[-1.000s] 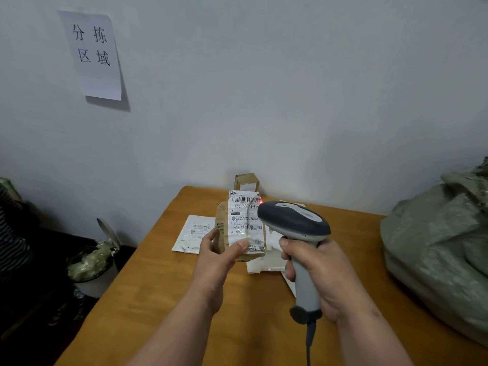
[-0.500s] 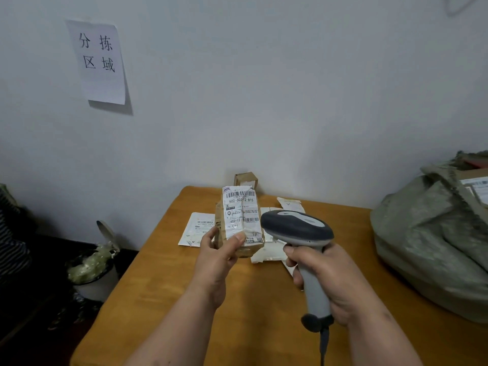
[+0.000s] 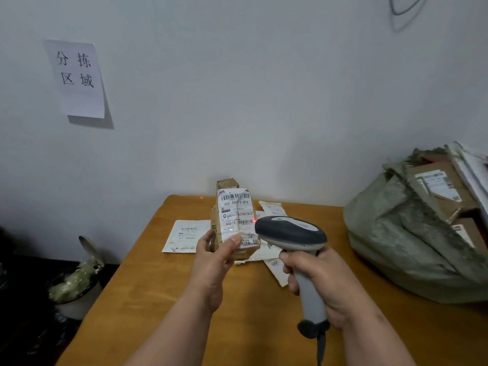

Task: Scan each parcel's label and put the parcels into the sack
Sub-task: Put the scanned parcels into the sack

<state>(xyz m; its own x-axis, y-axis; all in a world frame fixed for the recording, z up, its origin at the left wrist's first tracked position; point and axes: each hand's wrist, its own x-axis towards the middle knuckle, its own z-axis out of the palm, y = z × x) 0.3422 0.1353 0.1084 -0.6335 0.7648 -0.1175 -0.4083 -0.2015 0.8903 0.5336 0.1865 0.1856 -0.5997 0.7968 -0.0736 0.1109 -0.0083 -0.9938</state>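
My left hand [image 3: 211,262] grips a small brown parcel [image 3: 236,220] upright above the table, its white barcode label facing me. My right hand [image 3: 322,281] holds a grey handheld scanner [image 3: 290,233] by its handle, the head close to the parcel's right side. A red dot of light shows at the label's right edge. A grey-green woven sack [image 3: 412,233] lies at the table's right, its mouth open, with brown boxes [image 3: 438,186] showing inside. More parcels rest on the table behind my hands: a flat white mailer [image 3: 184,236], white packets [image 3: 272,208] and a small brown box [image 3: 227,184].
The wooden table [image 3: 163,299] stands against a white wall carrying a paper sign [image 3: 76,77]. A lidded bin [image 3: 76,283] full of rubbish stands on the floor left of the table. The scanner's cable [image 3: 320,350] hangs from the handle at the bottom.
The view has swung right, bringing the sack's open mouth and its boxes into sight. The parcel stays upright in my left hand while the scanner has dropped slightly beside the label.
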